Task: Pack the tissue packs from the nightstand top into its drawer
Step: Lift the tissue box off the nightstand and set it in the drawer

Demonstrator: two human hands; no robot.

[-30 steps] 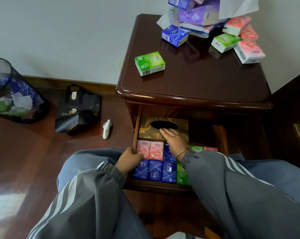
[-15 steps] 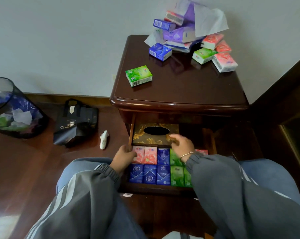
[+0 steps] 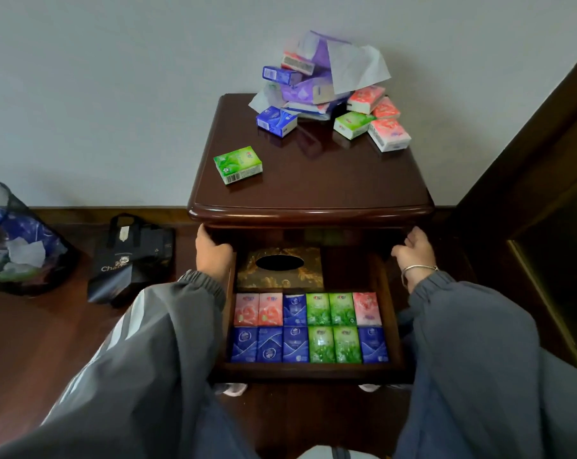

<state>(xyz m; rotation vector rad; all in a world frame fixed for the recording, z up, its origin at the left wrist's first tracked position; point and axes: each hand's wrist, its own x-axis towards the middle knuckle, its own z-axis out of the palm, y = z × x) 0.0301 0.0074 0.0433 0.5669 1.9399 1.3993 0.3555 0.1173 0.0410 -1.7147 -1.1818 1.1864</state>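
Observation:
The dark wood nightstand has its drawer pulled open. Two neat rows of pink, blue and green tissue packs fill the drawer's front, behind them a gold-patterned tissue box. On top lie a lone green pack, a blue pack, another green pack and pink packs beside a pile of torn purple wrapping with more packs on it. My left hand is at the drawer's left side and my right hand at its right side. Neither holds anything.
A mesh waste bin with wrappers stands at the left on the wooden floor. A black bag sits between it and the nightstand. Dark wooden furniture is close on the right, and a white wall is behind.
Both hands have come out of the drawer and moved apart to its two sides. The view has pulled back, showing both full rows of packs.

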